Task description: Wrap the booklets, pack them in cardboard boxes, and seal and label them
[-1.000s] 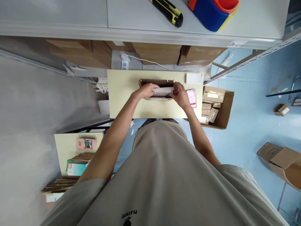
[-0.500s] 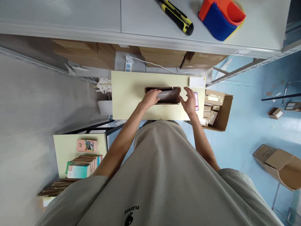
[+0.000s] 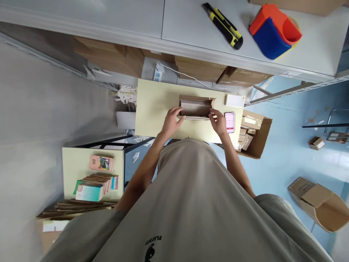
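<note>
Head view: cardboard box (image 3: 196, 118) opening upward, long axis left-to-right.

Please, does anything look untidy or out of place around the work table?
Yes. A tangle of white strips lies left of the table, and a white scrap lies on the blue floor; both look like stray litter.

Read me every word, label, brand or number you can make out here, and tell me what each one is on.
"PLAYBOY": on the shirt, upside down in this view.
Shelf-edge label: blurred, unreadable.
Phone screen: too small to read.
Pink box and teal-and-white box: markings too small to read.
Floor carton: print too blurred to read.
</note>
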